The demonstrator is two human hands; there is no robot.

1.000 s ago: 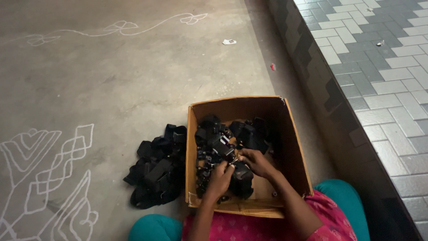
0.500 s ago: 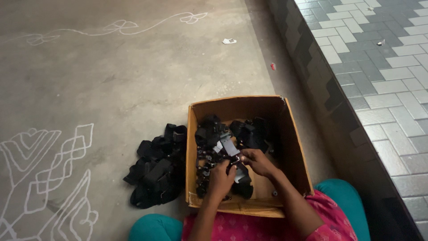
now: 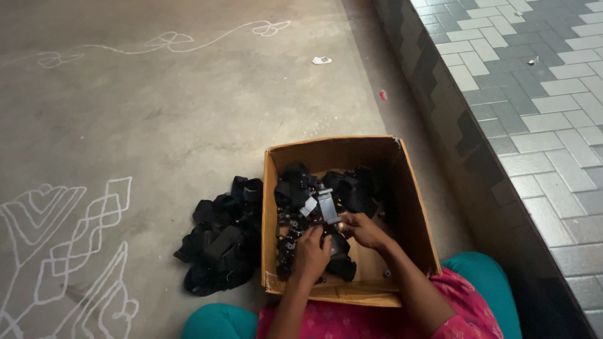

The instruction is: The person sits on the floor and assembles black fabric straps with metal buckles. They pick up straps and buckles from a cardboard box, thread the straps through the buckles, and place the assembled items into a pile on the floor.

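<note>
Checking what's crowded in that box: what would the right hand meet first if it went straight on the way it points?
Probably the black strap piece that the right hand already touches at its fingertips, then the black tangle beyond; depth is unclear.

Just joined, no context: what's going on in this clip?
A person sits on the floor with both hands in a cardboard box of small black parts. The left hand and right hand together hold one black piece above the rest. A pile of black straps lies left of the box.
</note>
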